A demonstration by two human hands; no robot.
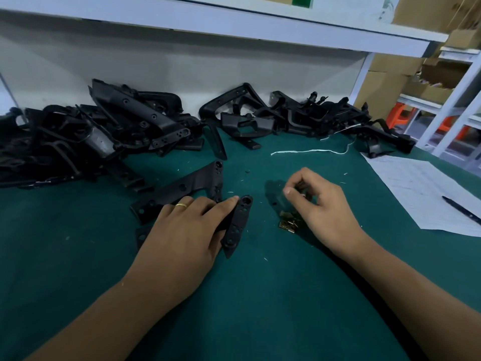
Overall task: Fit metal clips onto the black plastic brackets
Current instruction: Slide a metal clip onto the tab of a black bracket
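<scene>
Two holed, black plastic brackets (182, 190)

My left hand (187, 225) covers the middle of the black bracket (238, 225) I hold, so only its ends show. My right hand (322, 204) is blurred at the fingertips; I cannot tell whether they pinch a clip. That hand hides part of the small heap of metal clips (287, 224) at centre frame. The bracket pile (78, 142) at upper left runs off the left edge. The print on the paper (416, 188) at right is too small to read, and the frame's right edge cuts off the pen (460, 210) lying on it.
</scene>
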